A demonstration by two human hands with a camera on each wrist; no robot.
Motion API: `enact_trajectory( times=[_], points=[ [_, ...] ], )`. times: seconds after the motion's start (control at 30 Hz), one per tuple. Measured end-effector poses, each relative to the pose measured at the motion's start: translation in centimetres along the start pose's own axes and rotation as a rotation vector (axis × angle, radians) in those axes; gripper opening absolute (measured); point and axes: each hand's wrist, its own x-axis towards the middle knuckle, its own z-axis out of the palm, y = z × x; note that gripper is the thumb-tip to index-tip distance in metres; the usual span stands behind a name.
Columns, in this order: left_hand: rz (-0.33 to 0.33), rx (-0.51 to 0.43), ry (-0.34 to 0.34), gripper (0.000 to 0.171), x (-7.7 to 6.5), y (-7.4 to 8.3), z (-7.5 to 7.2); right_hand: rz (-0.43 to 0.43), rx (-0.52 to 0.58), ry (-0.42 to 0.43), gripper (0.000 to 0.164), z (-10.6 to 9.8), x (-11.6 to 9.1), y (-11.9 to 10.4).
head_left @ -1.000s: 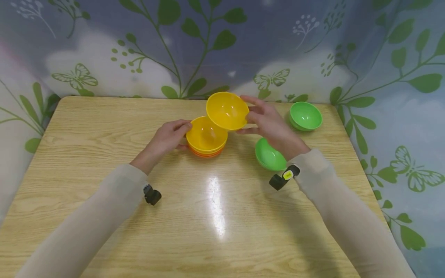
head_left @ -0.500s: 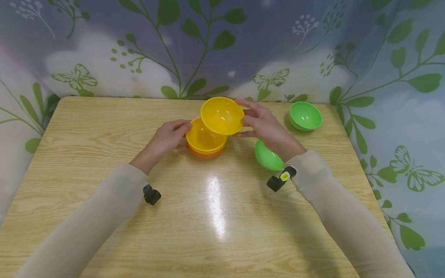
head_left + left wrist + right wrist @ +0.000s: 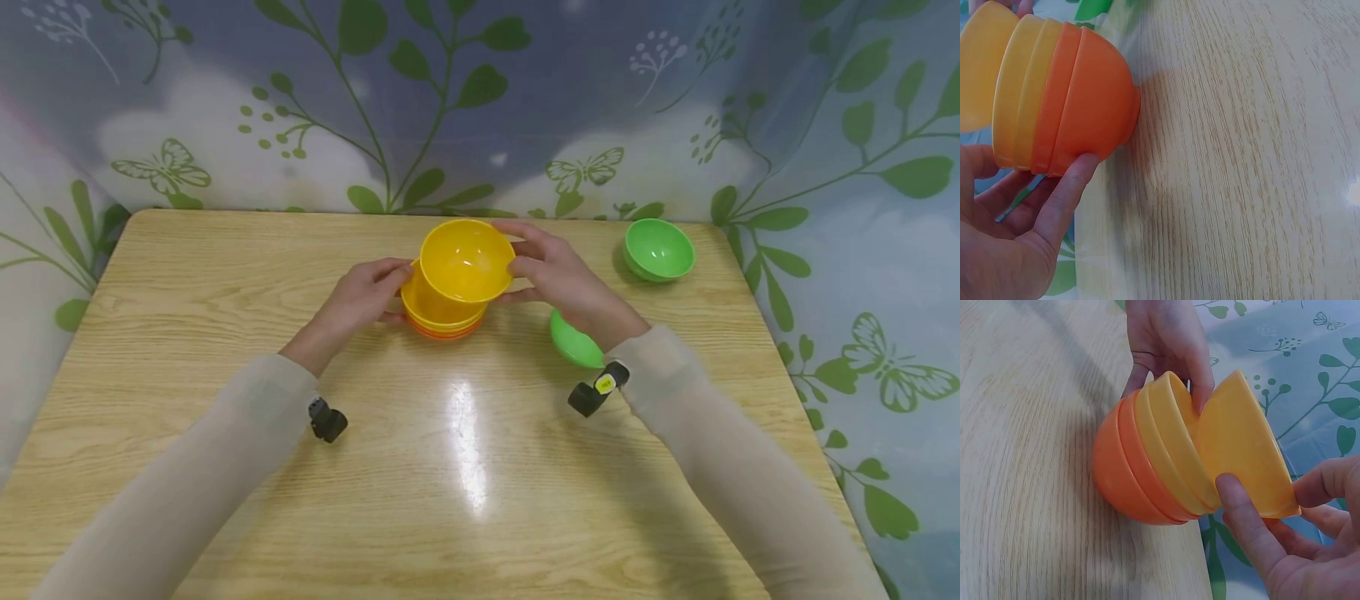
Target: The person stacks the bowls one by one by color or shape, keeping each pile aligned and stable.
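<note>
We are stretching our left forearm [image 3: 206, 475] and right forearm [image 3: 723, 450] forward and inward, our sleeves [image 3: 273, 383] ending just behind our wrists [image 3: 307, 346]. Our left hand [image 3: 365, 292] is gripping, its fingers [image 3: 1004, 189] bending and standing apart. Near it, on its right, our right hand [image 3: 553, 271] is pinching, its fingers reaching leftward toward the other hand.

Counting three yellow bowls [image 3: 1244, 444], two orange bowls [image 3: 1113, 475], two green bowls [image 3: 660, 250]: seven in all. Splitting yellow into one held bowl [image 3: 467, 260] plus two stacked; adding two orange for one four-bowl stack [image 3: 1094, 94]. Leaving two green as single bowls, outside stack. Counting one left grip [image 3: 362, 294], one right grip [image 3: 558, 273]: two in all. Noting also two pale sleeves [image 3: 202, 467], two small black wrist devices [image 3: 327, 421], one wooden desk [image 3: 360, 525], three butterflies [image 3: 896, 367] printed on patterned backdrop [image 3: 225, 50].
</note>
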Motion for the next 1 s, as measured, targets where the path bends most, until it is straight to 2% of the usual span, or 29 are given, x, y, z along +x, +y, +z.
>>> enact_trajectory(
  times=[1.0],
  points=[
    [0.004,0.013,0.015,0.055,0.0,-0.2,0.2,0.018,-0.093,0.015,0.063,1.3,0.2,0.0]
  ],
)
